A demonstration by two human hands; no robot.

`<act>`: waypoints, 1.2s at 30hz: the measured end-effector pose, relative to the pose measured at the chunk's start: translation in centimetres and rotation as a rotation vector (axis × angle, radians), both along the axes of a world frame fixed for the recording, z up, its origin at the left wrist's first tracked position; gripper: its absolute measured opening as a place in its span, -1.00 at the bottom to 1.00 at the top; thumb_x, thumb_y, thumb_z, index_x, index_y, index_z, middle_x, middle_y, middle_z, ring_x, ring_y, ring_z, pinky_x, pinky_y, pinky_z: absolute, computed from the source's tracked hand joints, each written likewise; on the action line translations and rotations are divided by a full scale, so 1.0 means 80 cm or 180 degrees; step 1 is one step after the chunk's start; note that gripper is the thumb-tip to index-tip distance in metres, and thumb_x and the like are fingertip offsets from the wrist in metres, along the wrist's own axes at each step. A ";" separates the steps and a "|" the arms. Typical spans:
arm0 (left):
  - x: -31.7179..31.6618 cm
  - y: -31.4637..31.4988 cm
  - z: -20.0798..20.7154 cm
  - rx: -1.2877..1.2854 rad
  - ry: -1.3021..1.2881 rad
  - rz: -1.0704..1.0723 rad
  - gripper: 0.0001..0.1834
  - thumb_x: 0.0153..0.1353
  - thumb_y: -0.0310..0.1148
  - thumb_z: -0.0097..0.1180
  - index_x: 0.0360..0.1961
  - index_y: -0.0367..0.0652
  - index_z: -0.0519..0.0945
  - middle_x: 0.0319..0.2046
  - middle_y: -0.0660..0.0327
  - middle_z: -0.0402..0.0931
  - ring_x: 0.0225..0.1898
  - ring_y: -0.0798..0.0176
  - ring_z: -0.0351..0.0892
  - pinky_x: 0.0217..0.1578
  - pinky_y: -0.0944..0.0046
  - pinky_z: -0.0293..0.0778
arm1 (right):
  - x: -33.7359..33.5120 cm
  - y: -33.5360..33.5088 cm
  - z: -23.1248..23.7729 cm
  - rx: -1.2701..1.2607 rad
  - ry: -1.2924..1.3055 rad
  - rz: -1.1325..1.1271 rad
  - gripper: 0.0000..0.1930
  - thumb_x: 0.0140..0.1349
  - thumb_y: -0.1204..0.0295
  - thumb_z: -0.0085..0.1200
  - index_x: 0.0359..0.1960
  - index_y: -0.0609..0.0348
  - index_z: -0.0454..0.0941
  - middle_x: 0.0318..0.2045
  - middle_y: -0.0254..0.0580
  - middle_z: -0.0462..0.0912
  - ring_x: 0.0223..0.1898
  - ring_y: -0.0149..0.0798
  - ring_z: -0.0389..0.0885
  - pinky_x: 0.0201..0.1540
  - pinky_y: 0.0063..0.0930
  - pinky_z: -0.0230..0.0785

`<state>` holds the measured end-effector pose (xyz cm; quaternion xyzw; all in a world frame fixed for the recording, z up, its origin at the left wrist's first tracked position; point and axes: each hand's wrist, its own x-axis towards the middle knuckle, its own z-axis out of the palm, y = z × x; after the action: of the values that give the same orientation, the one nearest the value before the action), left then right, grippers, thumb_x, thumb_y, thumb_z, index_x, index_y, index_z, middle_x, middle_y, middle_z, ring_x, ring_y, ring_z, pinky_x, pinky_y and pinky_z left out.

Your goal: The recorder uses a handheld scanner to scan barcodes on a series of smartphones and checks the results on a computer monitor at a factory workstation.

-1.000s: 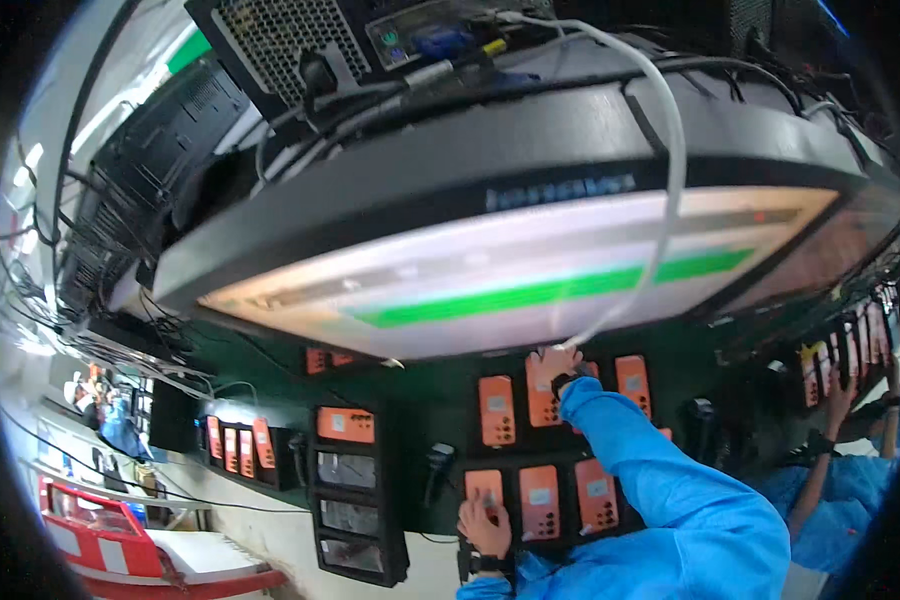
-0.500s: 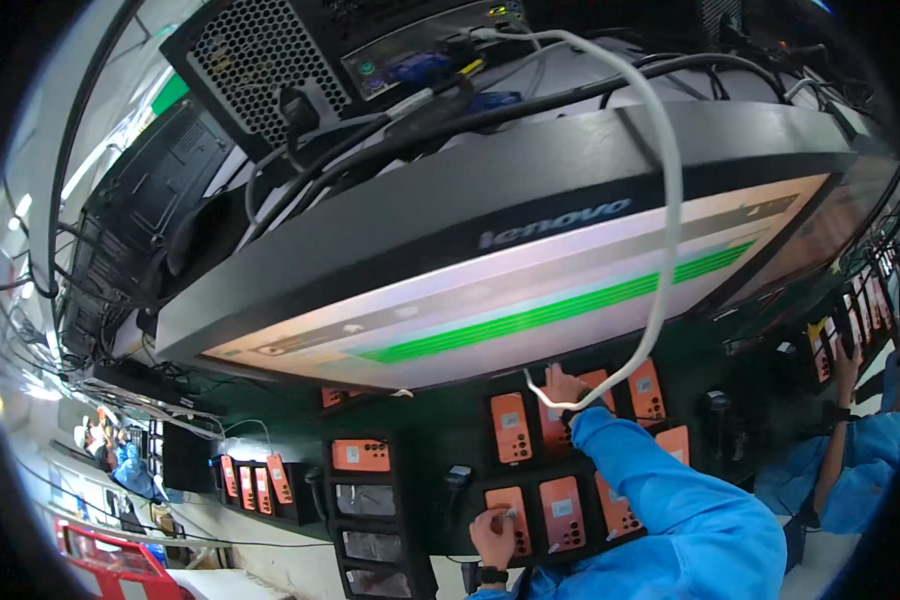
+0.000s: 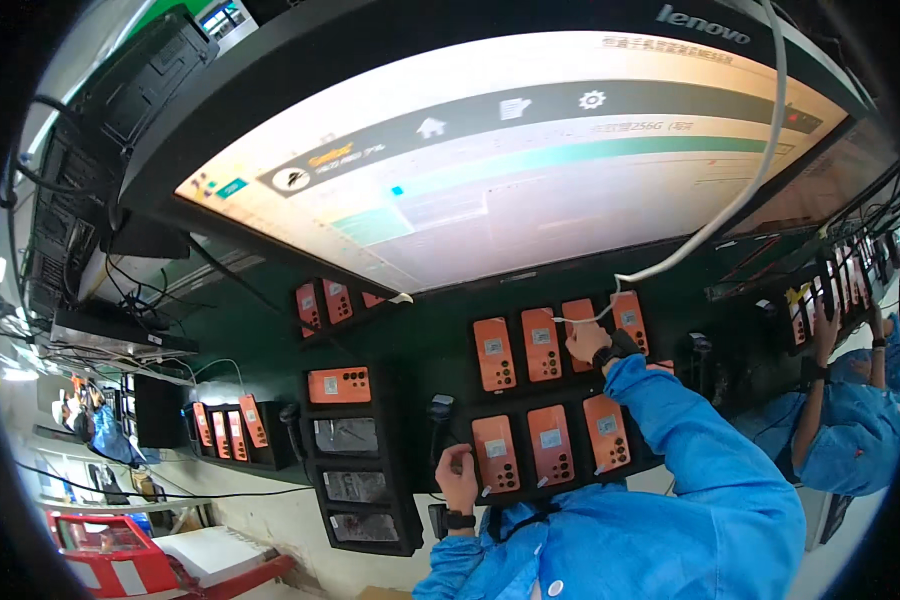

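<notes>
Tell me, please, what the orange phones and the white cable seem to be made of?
The orange phones look like smooth plastic or coated glass backs, evenly coloured with dark camera rings. The white cable looks like flexible rubbery plastic sheath, since it hangs in a soft curve toward the right hand.

Right arm outstretched, left hand [image 3: 457, 470] low

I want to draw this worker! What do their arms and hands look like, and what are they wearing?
Both arms wear loose, bright blue coat sleeves, wrinkled and gathered at the cuffs. The left hand is bare, with a black band like a watch on its wrist. The right hand is bare too, with a dark black strap at its wrist. No gloves. A small white snap button shows on the blue fabric near the bottom.
</notes>
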<state>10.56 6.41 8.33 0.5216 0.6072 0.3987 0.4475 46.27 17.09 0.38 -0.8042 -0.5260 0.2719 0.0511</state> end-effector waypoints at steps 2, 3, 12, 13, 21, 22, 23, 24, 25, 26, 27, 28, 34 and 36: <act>-0.004 -0.007 -0.008 -0.0125 -0.0071 0.0004 -0.88 0.16 -0.52 0.03 -0.29 -0.22 0.58 -0.39 0.28 0.59 -0.38 0.45 0.53 -0.41 0.44 0.37 | -0.003 -0.013 -0.009 -0.0119 0.0136 0.0131 -0.60 0.07 0.10 0.06 -0.35 0.26 0.53 -0.44 0.10 0.59 -0.39 0.12 0.57 -0.32 0.03 0.45; -0.006 -0.010 -0.012 -0.0322 -0.0055 -0.0055 -0.88 0.16 -0.52 0.02 -0.29 -0.22 0.57 -0.38 0.28 0.60 -0.37 0.45 0.53 -0.40 0.45 0.37 | -0.008 -0.017 -0.017 0.0010 0.0096 0.0350 -0.57 0.05 0.07 0.08 -0.34 0.26 0.54 -0.47 0.07 0.58 -0.43 0.08 0.57 -0.36 0.03 0.45; -0.027 -0.022 -0.032 -0.0357 -0.0406 0.0061 -0.88 0.16 -0.56 0.01 -0.29 -0.26 0.56 -0.37 0.21 0.59 -0.30 0.36 0.57 -0.27 0.41 0.44 | -0.027 -0.019 -0.053 0.0056 -0.0613 0.0797 -0.57 0.18 0.08 0.00 -0.59 0.22 0.55 -0.75 -0.05 0.47 -0.69 -0.10 0.46 -0.61 -0.17 0.34; -0.027 -0.022 -0.033 -0.0321 -0.0476 0.0057 -0.88 0.16 -0.57 0.00 -0.29 -0.28 0.55 -0.37 0.19 0.59 -0.29 0.35 0.57 -0.24 0.40 0.44 | -0.031 -0.015 -0.049 -0.0170 -0.0769 0.0641 -0.61 0.14 0.08 0.04 -0.57 0.19 0.57 -0.70 -0.03 0.52 -0.63 -0.06 0.51 -0.58 -0.13 0.36; -0.024 -0.018 -0.038 -0.0319 -0.0422 0.0017 -0.88 0.17 -0.58 0.01 -0.27 -0.31 0.54 -0.38 0.19 0.58 -0.30 0.36 0.57 -0.25 0.39 0.45 | -0.046 -0.018 -0.005 -0.0383 -0.0639 0.0653 -0.54 -0.06 0.00 0.09 -0.52 0.24 0.64 -0.53 0.04 0.62 -0.42 0.02 0.62 -0.44 -0.17 0.46; -0.024 -0.017 -0.039 -0.0324 -0.0434 0.0052 -0.88 0.17 -0.58 0.01 -0.27 -0.31 0.54 -0.38 0.19 0.58 -0.30 0.36 0.57 -0.25 0.39 0.45 | -0.045 -0.021 -0.001 -0.0376 -0.0622 0.0699 -0.54 -0.06 0.00 0.09 -0.52 0.24 0.64 -0.53 0.04 0.62 -0.42 0.02 0.62 -0.44 -0.17 0.46; -0.024 -0.017 -0.041 -0.0395 -0.0476 0.0078 -0.88 0.17 -0.58 0.00 -0.27 -0.31 0.54 -0.38 0.19 0.58 -0.30 0.36 0.58 -0.25 0.40 0.45 | -0.043 -0.022 0.003 -0.0424 -0.0551 0.0510 -0.54 -0.06 0.01 0.09 -0.50 0.25 0.64 -0.51 0.07 0.62 -0.40 0.04 0.62 -0.41 -0.16 0.47; -0.025 -0.017 -0.042 -0.0475 -0.0510 0.0087 -0.88 0.18 -0.58 0.00 -0.26 -0.31 0.54 -0.38 0.19 0.58 -0.31 0.36 0.58 -0.25 0.40 0.45 | -0.043 -0.021 0.006 -0.0476 -0.0565 0.0317 -0.54 -0.07 0.02 0.09 -0.48 0.27 0.63 -0.48 0.10 0.63 -0.38 0.07 0.62 -0.38 -0.14 0.48; -0.026 -0.018 -0.043 -0.0458 -0.0498 0.0180 -0.88 0.18 -0.58 0.00 -0.26 -0.31 0.54 -0.38 0.19 0.58 -0.31 0.36 0.58 -0.25 0.40 0.45 | -0.038 -0.018 0.008 -0.0380 -0.0441 0.0316 -0.54 -0.07 0.04 0.10 -0.45 0.27 0.63 -0.46 0.13 0.63 -0.37 0.11 0.62 -0.33 -0.10 0.49; -0.027 -0.018 -0.043 -0.0436 -0.0531 0.0155 -0.88 0.18 -0.58 0.00 -0.26 -0.31 0.54 -0.38 0.18 0.58 -0.31 0.36 0.58 -0.25 0.40 0.45 | -0.037 -0.017 0.009 -0.0134 -0.0695 0.0094 -0.55 -0.07 0.05 0.10 -0.44 0.27 0.63 -0.46 0.15 0.62 -0.38 0.09 0.62 -0.32 -0.07 0.48; -0.028 -0.019 -0.044 -0.0362 -0.0590 0.0094 -0.88 0.18 -0.58 0.00 -0.27 -0.31 0.55 -0.38 0.18 0.59 -0.31 0.36 0.59 -0.25 0.41 0.45 | -0.027 -0.012 0.012 0.0054 -0.0472 0.0059 -0.60 -0.04 0.13 0.11 -0.37 0.28 0.59 -0.45 0.18 0.60 -0.39 0.09 0.61 -0.35 -0.04 0.46; -0.029 -0.019 -0.044 -0.0393 -0.0552 0.0188 -0.88 0.18 -0.58 0.00 -0.27 -0.31 0.55 -0.38 0.18 0.59 -0.31 0.36 0.59 -0.25 0.41 0.45 | -0.016 -0.009 0.014 0.0282 -0.0293 -0.0049 -0.64 -0.01 0.21 0.11 -0.31 0.29 0.56 -0.45 0.21 0.59 -0.40 0.10 0.59 -0.39 0.00 0.44; -0.030 -0.017 -0.046 -0.0510 -0.0696 0.0240 -0.88 0.17 -0.57 0.02 -0.26 -0.30 0.55 -0.41 0.19 0.60 -0.31 0.37 0.59 -0.26 0.44 0.44 | 0.031 0.005 0.015 0.1929 -0.0998 0.0253 -0.78 0.03 0.39 0.12 -0.49 0.30 0.40 -0.66 0.03 0.38 -0.63 0.06 0.39 -0.56 -0.06 0.27; -0.032 -0.017 -0.047 -0.0552 -0.0732 0.0291 -0.87 0.16 -0.58 0.02 -0.26 -0.30 0.55 -0.42 0.19 0.60 -0.31 0.37 0.59 -0.26 0.44 0.43 | 0.039 0.017 0.017 0.2146 -0.1033 0.0584 -0.78 0.07 0.38 0.12 -0.51 0.28 0.38 -0.72 -0.03 0.34 -0.63 0.04 0.37 -0.54 -0.09 0.25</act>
<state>8.04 5.09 4.57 0.4037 0.6072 0.4218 0.5389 49.36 18.49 1.77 -0.7245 -0.6569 -0.0437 0.2041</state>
